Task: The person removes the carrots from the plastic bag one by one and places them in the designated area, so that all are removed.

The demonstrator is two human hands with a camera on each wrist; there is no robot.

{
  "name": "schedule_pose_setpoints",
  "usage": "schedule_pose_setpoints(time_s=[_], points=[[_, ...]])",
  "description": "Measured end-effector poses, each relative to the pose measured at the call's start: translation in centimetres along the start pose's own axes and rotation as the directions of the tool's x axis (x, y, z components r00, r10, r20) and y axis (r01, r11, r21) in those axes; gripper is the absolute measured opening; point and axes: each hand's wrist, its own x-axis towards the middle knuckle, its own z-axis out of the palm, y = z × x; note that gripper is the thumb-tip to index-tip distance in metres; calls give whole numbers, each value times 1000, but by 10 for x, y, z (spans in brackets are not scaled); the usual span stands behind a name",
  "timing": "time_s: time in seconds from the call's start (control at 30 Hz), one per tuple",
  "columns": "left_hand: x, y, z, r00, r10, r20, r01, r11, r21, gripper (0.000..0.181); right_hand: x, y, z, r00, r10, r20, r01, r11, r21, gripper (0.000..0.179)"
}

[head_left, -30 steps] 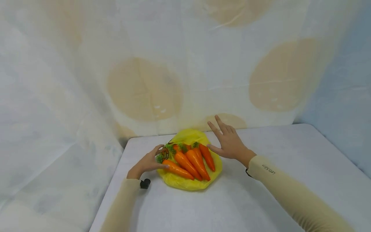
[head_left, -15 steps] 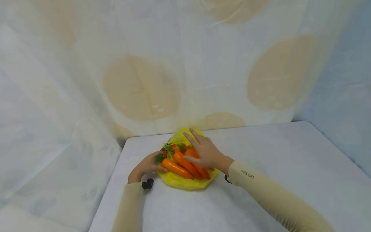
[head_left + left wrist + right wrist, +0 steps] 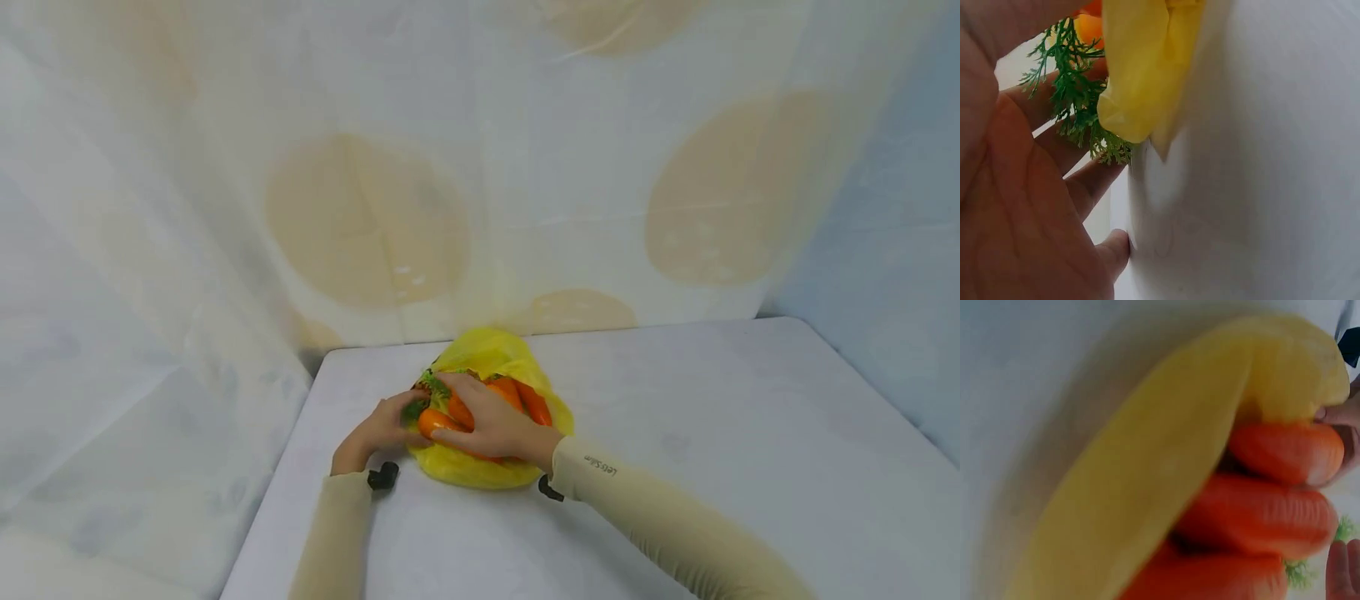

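Several orange carrots (image 3: pixel 536 406) with green leafy tops lie in a yellow plastic bag (image 3: pixel 487 475), its mouth spread wide on the table. My right hand (image 3: pixel 495 422) reaches across the carrots from the right, thumb over the leftmost carrot (image 3: pixel 435 422) and fingers toward the leafy tops; it hides much of the pile. At the bag's left side is my left hand (image 3: pixel 377 431), beside the leafy ends. In the left wrist view its fingers stand spread behind the green leaves (image 3: pixel 1075 94), near the bag's edge. Whether the right fingers press on a carrot, I cannot tell.
The bag sits on a white-covered table (image 3: pixel 712 433), near its back edge. A pale curtain (image 3: pixel 510 167) with tan round patches hangs behind it. Another pale sheet (image 3: pixel 135 375) hangs along the left side.
My right hand has moved left and down from beside the bag to over the carrots. The left hand has stayed at the bag's left side with little movement.
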Motion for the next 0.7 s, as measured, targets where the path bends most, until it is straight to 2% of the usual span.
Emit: schedule_pose_setpoints(time_s=[0.2, 0.47, 0.7], points=[[-4, 0, 2, 1000, -3, 6, 3, 999, 50, 74, 3, -3, 20, 996, 81, 24, -84, 982, 169, 83], [-4, 5, 4, 1000, -10, -5, 10, 998, 66, 78, 8, 1, 32, 998, 58, 34, -63, 988, 141, 78], [-4, 8, 5, 1000, 9, 4, -9, 999, 48, 72, 11, 6, 37, 988, 145, 57, -153, 970, 189, 79]])
